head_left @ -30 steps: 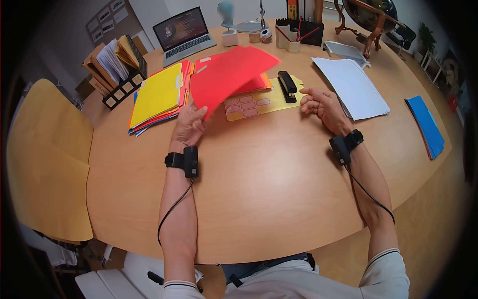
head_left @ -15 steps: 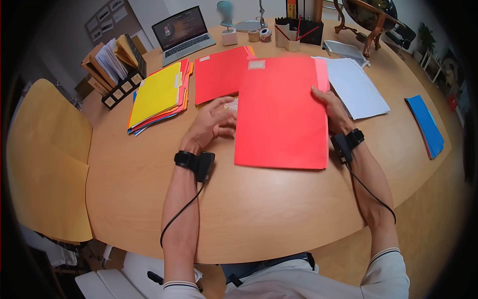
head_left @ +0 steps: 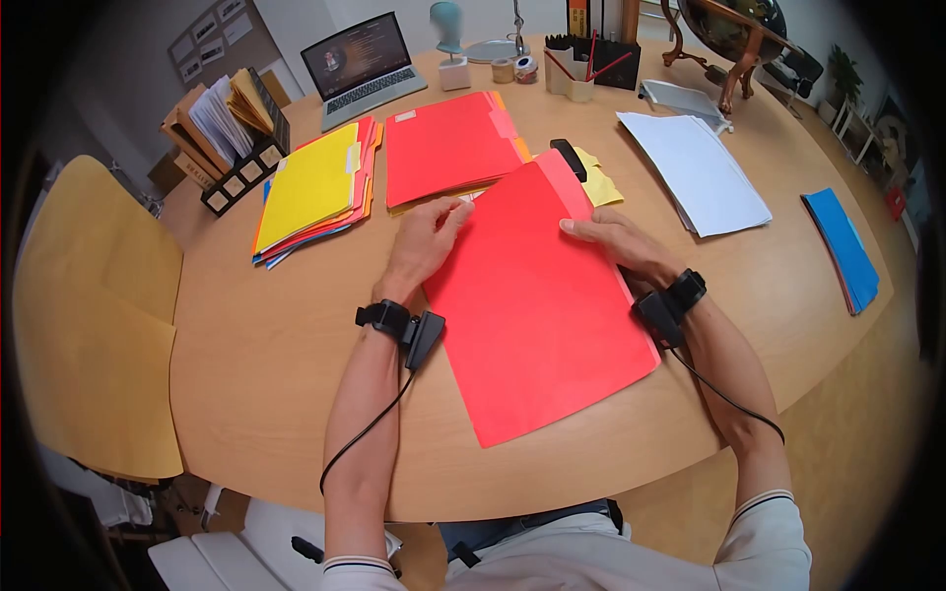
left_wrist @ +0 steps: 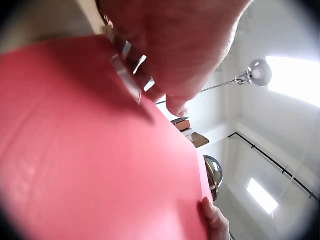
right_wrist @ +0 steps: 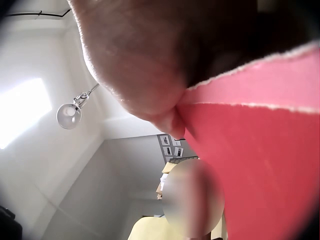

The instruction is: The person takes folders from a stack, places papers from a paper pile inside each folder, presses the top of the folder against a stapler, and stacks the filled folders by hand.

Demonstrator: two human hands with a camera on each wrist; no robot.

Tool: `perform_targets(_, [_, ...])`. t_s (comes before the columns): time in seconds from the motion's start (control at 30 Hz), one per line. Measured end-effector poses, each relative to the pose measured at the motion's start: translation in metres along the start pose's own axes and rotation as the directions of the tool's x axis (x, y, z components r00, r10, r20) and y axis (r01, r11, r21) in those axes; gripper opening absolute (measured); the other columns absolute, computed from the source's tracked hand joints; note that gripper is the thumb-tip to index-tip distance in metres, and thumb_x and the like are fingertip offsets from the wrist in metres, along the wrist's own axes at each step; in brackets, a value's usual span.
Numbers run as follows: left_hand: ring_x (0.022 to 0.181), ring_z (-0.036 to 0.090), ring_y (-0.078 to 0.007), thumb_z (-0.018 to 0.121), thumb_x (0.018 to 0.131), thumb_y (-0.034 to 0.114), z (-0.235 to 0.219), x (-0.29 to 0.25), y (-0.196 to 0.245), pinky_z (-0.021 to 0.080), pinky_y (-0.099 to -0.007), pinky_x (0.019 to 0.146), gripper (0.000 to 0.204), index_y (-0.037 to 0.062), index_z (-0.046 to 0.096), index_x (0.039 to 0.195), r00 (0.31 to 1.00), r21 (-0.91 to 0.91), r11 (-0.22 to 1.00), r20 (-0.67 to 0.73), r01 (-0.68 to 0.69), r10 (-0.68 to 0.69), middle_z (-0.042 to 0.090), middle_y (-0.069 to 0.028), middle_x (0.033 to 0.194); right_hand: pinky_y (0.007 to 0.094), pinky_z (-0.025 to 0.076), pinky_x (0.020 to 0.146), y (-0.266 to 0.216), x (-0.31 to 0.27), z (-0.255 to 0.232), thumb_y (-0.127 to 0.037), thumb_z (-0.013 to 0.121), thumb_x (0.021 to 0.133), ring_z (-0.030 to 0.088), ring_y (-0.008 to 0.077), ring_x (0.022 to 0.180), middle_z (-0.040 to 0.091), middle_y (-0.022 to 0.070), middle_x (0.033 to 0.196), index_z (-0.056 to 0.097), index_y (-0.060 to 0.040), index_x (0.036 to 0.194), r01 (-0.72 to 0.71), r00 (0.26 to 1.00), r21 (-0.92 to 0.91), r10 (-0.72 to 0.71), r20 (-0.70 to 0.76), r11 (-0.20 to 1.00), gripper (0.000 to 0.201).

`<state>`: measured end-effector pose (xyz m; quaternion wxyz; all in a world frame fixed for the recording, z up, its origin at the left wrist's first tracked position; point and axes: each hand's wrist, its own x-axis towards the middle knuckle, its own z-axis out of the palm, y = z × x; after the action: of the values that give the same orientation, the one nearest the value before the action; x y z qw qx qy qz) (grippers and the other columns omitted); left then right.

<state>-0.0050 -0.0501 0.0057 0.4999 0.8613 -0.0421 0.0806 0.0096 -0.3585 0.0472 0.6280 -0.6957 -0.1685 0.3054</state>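
Observation:
In the head view a red file folder [head_left: 542, 305] is tilted over the desk, with a paler pink strip along its right side. My right hand [head_left: 626, 241] holds its upper right edge, thumb on the front face and the other fingers hidden behind. At the upper left corner, my left hand [head_left: 426, 241] has its fingers bent round the edge. The left wrist view shows that hand close over a clear label holder [left_wrist: 126, 79] on the folder. Behind the folder, a black stapler [head_left: 569, 158] and a yellow sheet [head_left: 598, 180] are partly covered.
Another red folder [head_left: 448, 148] lies on a stack at the back, next to a pile topped by a yellow folder [head_left: 310, 187]. White papers [head_left: 695, 177] and blue folders [head_left: 843, 251] lie to the right. A laptop [head_left: 365, 74] and pen holder [head_left: 572, 79] stand at the back.
My left hand first held a red folder over the stack; the folder then came to the middle, into my right hand. Since then it has turned and tilted, and my left hand has closed at its corner.

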Motion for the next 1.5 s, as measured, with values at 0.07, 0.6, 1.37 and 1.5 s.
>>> perform_targets(0.07, [0.078,0.057,-0.0067,0.064,0.103,0.031,0.006,0.0,-0.005,0.047,-0.0266,0.071,0.032,0.0011,0.072,0.111,0.982,0.081,0.983,-0.082,-0.162,0.169,0.065,0.0025,0.082,0.0292,0.055,0.075,0.002,0.001,-0.001,-0.039,0.06,0.103,0.066,0.0112,0.084,0.07,0.0054,0.1,0.066,0.0021,0.11,0.025,1.0,-0.012,-0.025,0.0,1.0,0.042])
perform_targets(0.6, [0.075,0.059,-0.0042,0.058,0.106,0.037,0.003,0.0,-0.005,0.047,-0.0208,0.067,0.039,0.0026,0.074,0.114,0.983,-0.627,0.771,-0.184,-0.111,-0.008,0.069,0.0042,0.087,0.0221,0.048,0.062,0.028,0.02,-0.011,-0.018,0.068,0.098,0.06,0.0044,0.068,0.07,-0.0004,0.083,0.071,-0.0013,0.09,0.124,0.986,0.2,-0.143,0.087,0.972,0.019])
perform_targets(1.37, [0.063,0.052,-0.0232,0.01,0.106,0.066,-0.039,0.014,-0.062,0.043,-0.0366,0.06,0.077,0.0133,0.046,0.062,0.966,-0.95,0.308,0.127,0.053,0.226,0.047,-0.0033,0.052,0.0462,0.055,0.075,0.029,0.009,-0.102,-0.034,0.073,0.086,0.069,0.0369,0.084,0.074,0.0181,0.095,0.076,-0.0023,0.091,-0.409,0.402,-0.813,-0.718,-0.569,0.415,0.032])
perform_targets(1.5, [0.08,0.059,-0.0263,0.009,0.105,0.067,-0.04,0.023,-0.069,0.046,-0.0398,0.075,0.08,0.0122,0.051,0.064,0.952,-0.892,0.448,0.187,0.062,0.241,0.053,-0.0049,0.059,0.0479,0.055,0.083,0.042,0.007,-0.128,-0.034,0.073,0.086,0.07,0.038,0.096,0.074,0.0175,0.102,0.078,-0.0057,0.098,-0.547,0.5,-0.72,-0.524,-0.69,0.426,0.031])
